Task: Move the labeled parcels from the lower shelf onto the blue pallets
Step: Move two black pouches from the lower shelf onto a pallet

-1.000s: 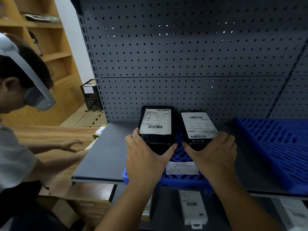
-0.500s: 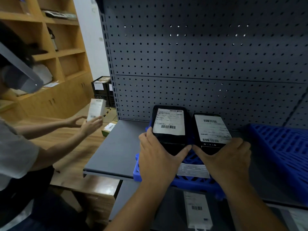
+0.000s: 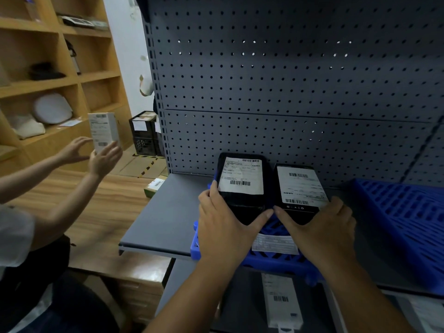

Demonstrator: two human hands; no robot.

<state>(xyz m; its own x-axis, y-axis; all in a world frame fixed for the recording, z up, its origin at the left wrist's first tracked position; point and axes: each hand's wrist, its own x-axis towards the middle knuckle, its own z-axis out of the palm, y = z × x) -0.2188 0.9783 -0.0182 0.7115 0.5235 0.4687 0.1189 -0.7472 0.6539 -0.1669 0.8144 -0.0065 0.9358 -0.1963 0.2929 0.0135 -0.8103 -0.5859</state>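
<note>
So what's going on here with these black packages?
A person is handling labeled parcels at a shelf. Their left hand holds the left black parcel and their right hand holds the right black parcel. Both parcels sit side by side on a blue pallet on the grey shelf. A white labeled parcel lies on the lower shelf. To the left, another person holds up a white box.
</note>
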